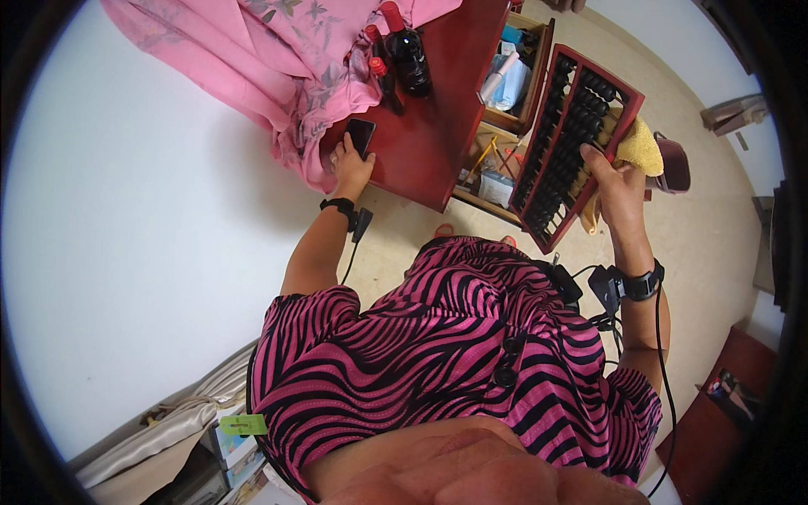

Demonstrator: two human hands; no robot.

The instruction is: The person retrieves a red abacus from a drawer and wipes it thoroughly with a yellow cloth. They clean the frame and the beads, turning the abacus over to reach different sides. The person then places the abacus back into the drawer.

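Observation:
On the dark red wooden tabletop, near its front corner, my left hand (352, 167) has its fingers and thumb around the lower end of a black mobile phone (361, 135). My right hand (618, 183) holds a wooden abacus (571, 142) with black beads and a reddish frame, tilted above the floor beside the drawers. A yellow cloth (641, 148) is gripped along with it, part of it behind the abacus and part hanging below. My right thumb lies over the beads; the other fingers are mostly hidden.
Three dark bottles with red caps (407, 57) stand on the red tabletop (435, 139) beside a bunched pink floral cloth (303, 82). Two open drawers hold packets (508, 82) and pencils (483, 158). A dark red bin (672, 165) stands on the floor. Cables (663, 379) hang from my wrist straps.

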